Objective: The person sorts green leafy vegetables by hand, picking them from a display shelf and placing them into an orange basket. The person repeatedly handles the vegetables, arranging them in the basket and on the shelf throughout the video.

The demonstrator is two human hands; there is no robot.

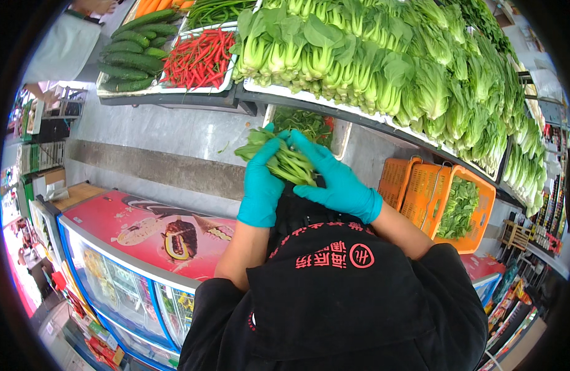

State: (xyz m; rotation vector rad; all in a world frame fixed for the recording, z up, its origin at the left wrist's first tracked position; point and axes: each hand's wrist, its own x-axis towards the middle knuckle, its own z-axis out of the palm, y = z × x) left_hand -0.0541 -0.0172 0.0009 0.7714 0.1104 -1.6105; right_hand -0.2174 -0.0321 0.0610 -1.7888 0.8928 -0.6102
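Observation:
A bunch of leafy greens (290, 163) with pale green stems is held in front of my chest between both gloved hands. My left hand (262, 183), in a teal glove, grips the bunch from its left side. On the right, my right hand (333, 181) in a matching glove curls around the stems, with its fingertips near the left hand's. Just beyond, and lower down, a white crate (344, 139) holds dark leafy greens (299, 121) and some red bits. My hands partly hide it.
Bok choy (319, 51) and lettuce (432, 88) fill the stand ahead. Red chillies (199, 58) and cucumbers (134, 60) lie at its left. Orange baskets (412, 195) stand at right, one with greens. A display freezer (141, 232) is at left. Another person (57, 51) stands at upper left.

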